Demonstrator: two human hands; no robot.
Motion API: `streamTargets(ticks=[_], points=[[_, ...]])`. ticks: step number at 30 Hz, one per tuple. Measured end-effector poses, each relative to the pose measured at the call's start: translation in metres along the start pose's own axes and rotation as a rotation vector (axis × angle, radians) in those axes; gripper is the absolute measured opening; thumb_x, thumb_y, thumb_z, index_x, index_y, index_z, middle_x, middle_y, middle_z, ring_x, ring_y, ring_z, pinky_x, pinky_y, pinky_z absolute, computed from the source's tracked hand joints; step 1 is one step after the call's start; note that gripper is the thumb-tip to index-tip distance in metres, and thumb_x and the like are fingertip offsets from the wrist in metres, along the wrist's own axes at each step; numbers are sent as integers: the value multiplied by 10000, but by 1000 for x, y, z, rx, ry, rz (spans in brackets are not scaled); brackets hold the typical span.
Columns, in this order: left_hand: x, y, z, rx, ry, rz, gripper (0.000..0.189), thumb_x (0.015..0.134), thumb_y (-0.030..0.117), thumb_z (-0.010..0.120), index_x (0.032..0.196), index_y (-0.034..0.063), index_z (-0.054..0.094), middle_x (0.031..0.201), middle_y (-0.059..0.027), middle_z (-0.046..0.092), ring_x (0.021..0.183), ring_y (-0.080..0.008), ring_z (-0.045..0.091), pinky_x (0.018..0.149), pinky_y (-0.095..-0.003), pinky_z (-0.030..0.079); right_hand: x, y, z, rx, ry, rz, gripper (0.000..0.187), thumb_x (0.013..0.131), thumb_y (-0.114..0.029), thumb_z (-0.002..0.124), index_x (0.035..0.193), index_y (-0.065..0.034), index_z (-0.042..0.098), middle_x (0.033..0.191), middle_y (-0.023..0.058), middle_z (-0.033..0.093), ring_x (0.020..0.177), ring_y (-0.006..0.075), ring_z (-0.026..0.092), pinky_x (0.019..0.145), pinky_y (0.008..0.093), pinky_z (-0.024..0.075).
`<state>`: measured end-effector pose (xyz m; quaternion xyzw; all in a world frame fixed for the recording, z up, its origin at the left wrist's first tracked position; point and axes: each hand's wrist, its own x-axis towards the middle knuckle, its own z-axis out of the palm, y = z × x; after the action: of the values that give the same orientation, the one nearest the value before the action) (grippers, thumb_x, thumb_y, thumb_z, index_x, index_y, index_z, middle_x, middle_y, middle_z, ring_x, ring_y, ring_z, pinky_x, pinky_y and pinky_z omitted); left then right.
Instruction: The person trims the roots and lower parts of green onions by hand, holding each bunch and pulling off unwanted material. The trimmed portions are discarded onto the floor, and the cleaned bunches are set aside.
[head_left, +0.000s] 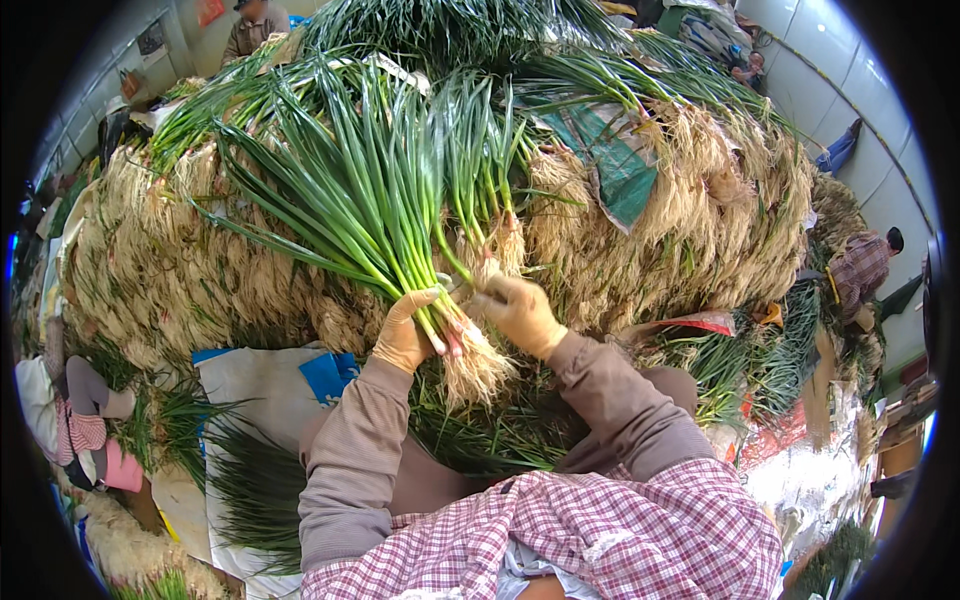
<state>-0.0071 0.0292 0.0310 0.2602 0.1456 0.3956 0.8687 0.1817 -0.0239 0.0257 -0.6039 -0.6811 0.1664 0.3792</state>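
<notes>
My gloved left hand (405, 330) is closed around a bunch of green allium plants (401, 251), like scallions or green garlic. Its long leaves fan up and away from me, while the pinkish bases and pale roots (480, 367) hang toward me below the fist. Beside it, my gloved right hand (521, 311) pinches the lower end of one bent stalk (451, 255); the fingertips are partly hidden. Just beyond both hands, several loose plants (487, 191) lie on the pile, roots toward me.
A large heap of the same plants (202, 247) rises ahead, roots facing out, with a green plastic sheet (622, 176) on it. White sacking (251, 390) and cut greens (255, 487) lie at left. People sit at left (97, 420), far back (255, 30) and right (862, 274).
</notes>
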Motion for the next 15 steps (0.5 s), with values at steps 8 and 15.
streamTargets(ticks=[8,15], points=[[-3,-3,0,-53,3,51,385,730,213,627,1056,29,540,1081,-198,605,982,-342,602,927,-481,486,28,31,-24,568,311,368,169,924,-129,551,761,-87,549,699,14,540,601,93,504,551,246,473],[-12,4,-7,-30,9,32,371,728,220,612,1042,37,538,1044,-170,596,972,-324,595,940,-491,469,63,79,-88,-617,-229,268,207,895,-128,561,1079,-34,560,921,113,645,836,174,624,738,272,516]])
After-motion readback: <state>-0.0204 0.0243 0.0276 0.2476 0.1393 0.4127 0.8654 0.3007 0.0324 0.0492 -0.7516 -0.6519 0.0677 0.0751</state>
